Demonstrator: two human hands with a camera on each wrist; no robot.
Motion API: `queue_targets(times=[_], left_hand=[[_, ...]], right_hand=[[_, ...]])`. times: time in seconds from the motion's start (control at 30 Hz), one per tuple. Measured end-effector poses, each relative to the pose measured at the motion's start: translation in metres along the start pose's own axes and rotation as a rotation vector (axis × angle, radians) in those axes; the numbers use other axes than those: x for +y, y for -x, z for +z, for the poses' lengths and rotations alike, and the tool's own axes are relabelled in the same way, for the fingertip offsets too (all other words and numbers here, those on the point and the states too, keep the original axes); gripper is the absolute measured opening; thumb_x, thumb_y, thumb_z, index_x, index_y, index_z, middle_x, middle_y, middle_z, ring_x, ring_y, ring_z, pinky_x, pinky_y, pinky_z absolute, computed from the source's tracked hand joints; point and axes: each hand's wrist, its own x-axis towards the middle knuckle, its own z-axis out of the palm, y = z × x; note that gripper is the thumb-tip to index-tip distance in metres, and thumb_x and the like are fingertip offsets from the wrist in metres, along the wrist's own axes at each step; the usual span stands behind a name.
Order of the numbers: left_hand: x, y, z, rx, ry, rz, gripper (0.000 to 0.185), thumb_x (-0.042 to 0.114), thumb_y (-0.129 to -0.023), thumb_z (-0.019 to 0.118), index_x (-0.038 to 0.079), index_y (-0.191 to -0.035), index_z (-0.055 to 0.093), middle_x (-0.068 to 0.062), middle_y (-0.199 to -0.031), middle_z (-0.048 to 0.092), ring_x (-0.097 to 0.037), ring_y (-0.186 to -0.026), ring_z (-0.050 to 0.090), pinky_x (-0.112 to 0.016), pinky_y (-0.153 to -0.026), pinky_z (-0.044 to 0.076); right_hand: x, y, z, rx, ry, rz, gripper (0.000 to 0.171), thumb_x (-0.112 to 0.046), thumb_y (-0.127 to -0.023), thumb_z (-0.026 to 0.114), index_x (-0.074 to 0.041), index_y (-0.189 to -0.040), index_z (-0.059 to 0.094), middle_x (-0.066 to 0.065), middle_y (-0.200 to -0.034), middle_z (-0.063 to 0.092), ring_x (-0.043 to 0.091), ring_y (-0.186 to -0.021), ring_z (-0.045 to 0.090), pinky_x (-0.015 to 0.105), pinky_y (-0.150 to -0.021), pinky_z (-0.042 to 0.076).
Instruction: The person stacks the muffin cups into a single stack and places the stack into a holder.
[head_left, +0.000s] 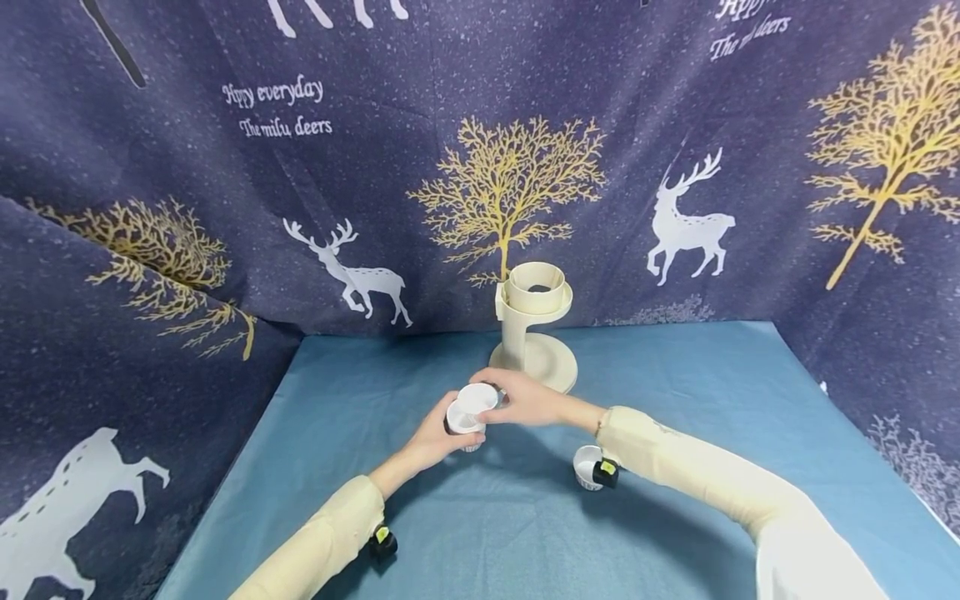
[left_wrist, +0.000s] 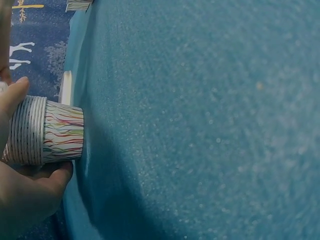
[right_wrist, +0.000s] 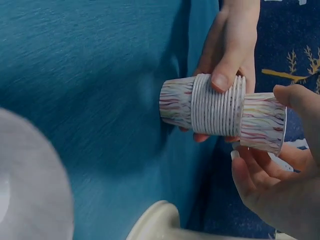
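I see the left hand (head_left: 432,437) with fingers curled round a cup stack (right_wrist: 217,105) over the bench (head_left: 480,533), short of its far edge; the right hand (head_left: 528,400) pinches 1 top cup (right_wrist: 263,122). Probably light, crushable paper: grip gently near rims.

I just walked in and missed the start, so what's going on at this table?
A person is handling paper cups above the blue table. The left grip holds a nested cup stack, while the right grip holds a single cup, its base end at the stack's mouth. Whether it is going in or coming out is unclear. Another cup stands upright on the table to the right, and a cream stand is at the back.
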Motion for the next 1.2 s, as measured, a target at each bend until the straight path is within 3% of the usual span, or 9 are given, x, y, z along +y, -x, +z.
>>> queue_targets(times=[0.27, 0.43, 0.6, 0.97, 1.2], left_hand=[[-0.028, -0.012, 0.002, -0.013, 0.019, -0.003, 0.078, 0.018, -0.081, 0.078, 0.009, -0.146, 0.035, -0.014, -0.133, 0.053, -0.028, -0.115, 0.056, -0.039, -0.09, 0.048], [-0.027, -0.012, 0.002, -0.021, 0.054, -0.017, 0.077, 0.02, -0.081, 0.079, 0.005, -0.144, 0.036, -0.016, -0.134, 0.051, -0.03, -0.117, 0.054, -0.043, -0.093, 0.048], [-0.027, -0.012, 0.002, -0.006, -0.001, 0.006, 0.07, 0.02, -0.079, 0.081, 0.005, -0.136, 0.044, -0.015, -0.127, 0.056, -0.028, -0.112, 0.055, -0.038, -0.09, 0.047], [-0.027, -0.013, 0.002, -0.01, -0.025, -0.001, 0.063, 0.018, -0.077, 0.082, 0.004, -0.129, 0.049, -0.015, -0.119, 0.06, -0.02, -0.099, 0.059, -0.029, -0.079, 0.049], [-0.026, -0.013, 0.002, -0.012, -0.004, 0.003, 0.063, 0.014, -0.077, 0.082, 0.004, -0.13, 0.049, -0.018, -0.123, 0.058, -0.026, -0.104, 0.059, -0.032, -0.079, 0.05]], right_hand=[[-0.009, -0.012, 0.005, 0.022, 0.1, 0.022, 0.044, -0.028, -0.087, 0.071, -0.011, -0.125, 0.057, 0.001, -0.117, 0.065, 0.014, -0.091, 0.056, 0.025, -0.076, 0.045], [-0.011, -0.016, 0.008, -0.014, 0.098, 0.02, 0.046, -0.029, -0.086, 0.072, -0.009, -0.125, 0.058, 0.003, -0.118, 0.066, 0.015, -0.092, 0.058, 0.029, -0.077, 0.049], [-0.011, -0.016, 0.012, -0.051, 0.149, 0.009, 0.047, -0.027, -0.086, 0.072, -0.006, -0.125, 0.059, 0.007, -0.121, 0.065, 0.02, -0.106, 0.059, 0.035, -0.087, 0.05], [-0.008, -0.018, 0.017, -0.073, 0.228, 0.019, 0.048, -0.027, -0.079, 0.08, -0.006, -0.119, 0.065, 0.005, -0.113, 0.069, 0.02, -0.101, 0.06, 0.027, -0.082, 0.047], [-0.01, -0.017, 0.013, -0.103, 0.154, 0.118, 0.063, -0.029, -0.079, 0.081, -0.002, -0.131, 0.057, 0.012, -0.123, 0.065, 0.025, -0.107, 0.062, 0.036, -0.09, 0.05]])
